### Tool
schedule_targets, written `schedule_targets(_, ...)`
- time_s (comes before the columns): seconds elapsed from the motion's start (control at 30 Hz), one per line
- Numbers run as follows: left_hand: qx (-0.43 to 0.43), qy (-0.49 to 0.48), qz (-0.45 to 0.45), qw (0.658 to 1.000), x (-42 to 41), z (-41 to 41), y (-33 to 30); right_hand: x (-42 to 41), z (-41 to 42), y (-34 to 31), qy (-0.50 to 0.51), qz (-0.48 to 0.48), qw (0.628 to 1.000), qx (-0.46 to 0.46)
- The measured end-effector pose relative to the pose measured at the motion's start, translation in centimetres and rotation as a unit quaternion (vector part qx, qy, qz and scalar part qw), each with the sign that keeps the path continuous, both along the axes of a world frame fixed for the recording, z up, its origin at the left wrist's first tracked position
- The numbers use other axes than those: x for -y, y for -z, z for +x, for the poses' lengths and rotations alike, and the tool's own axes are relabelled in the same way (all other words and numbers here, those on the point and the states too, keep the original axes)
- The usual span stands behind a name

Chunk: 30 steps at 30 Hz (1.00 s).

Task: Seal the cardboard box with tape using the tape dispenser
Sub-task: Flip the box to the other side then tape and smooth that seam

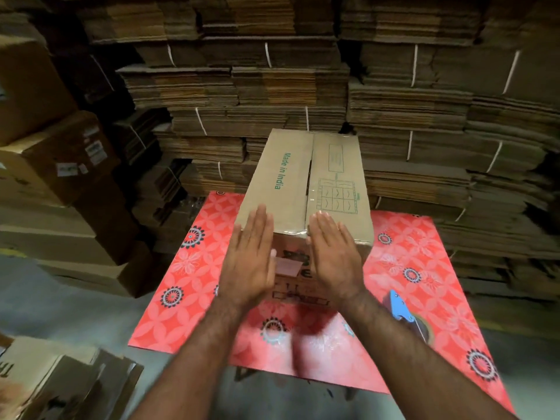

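— Item: cardboard box (306, 183), mid-table (188, 298), seam untaped, long axis away from the person; left hand (248, 262), right hand (333, 256) laid flat on its near end.

— Tape dispenser (406, 313): ungripped, near the table's right edge — right hand judged nearer.

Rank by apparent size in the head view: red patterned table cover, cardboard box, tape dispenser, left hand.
1. Red patterned table cover
2. Cardboard box
3. Left hand, though it sits nearer the camera
4. Tape dispenser, partly hidden behind the right forearm

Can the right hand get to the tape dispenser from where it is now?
Probably yes. The right hand is open and holds nothing, and the dispenser lies uncovered on the table just beside that forearm.
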<state>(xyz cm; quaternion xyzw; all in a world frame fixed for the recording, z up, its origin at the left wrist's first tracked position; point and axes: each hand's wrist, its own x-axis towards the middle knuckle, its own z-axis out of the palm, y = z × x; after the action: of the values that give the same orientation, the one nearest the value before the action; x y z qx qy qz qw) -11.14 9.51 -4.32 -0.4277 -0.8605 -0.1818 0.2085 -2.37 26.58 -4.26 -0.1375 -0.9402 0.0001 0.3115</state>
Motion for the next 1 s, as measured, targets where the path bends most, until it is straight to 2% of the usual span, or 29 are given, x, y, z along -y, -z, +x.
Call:
schedule_targets(0.13, -0.02, 0.055, -0.06, 0.997, -1.1, -4.3, -0.7, 1.8, -2.5, -0.9, -0.042, -0.005, 0.998, 0.048)
schedule_targets(0.23, -0.019, 0.093, -0.052, 0.994, -0.8, -6.0, 0.1, 0.9, -1.7, -0.6, -0.049, 0.012, 0.997, 0.058)
schedule_targets(0.5, -0.037, 0.124, -0.022, 0.991, -0.6, -6.4, 0.2, -5.0, 2.8, 1.4, -0.034, 0.046, 0.998, 0.004)
schedule_targets(0.7, 0.029, 0.117, -0.044, 0.992, 0.4, -5.8, -0.9, -6.0, 4.4, 1.1, -0.021, 0.022, 0.999, -0.01)
schedule_targets(0.77, 0.064, 0.108, -0.049, 0.991, 0.6, -5.6, -1.2, -5.6, 4.3, 0.5, -0.025, -0.008, 1.0, -0.017)
schedule_targets(0.9, 0.071, 0.086, -0.025, 0.994, 0.3, -5.0, -2.7, -5.6, 3.5, -2.2, -0.013, -0.098, 0.994, -0.054)
schedule_targets(1.0, 0.101, -0.01, -0.003, 0.995, -1.6, -4.9, -4.6, -6.6, 2.1, -4.7, 0.066, -0.195, 0.977, -0.05)
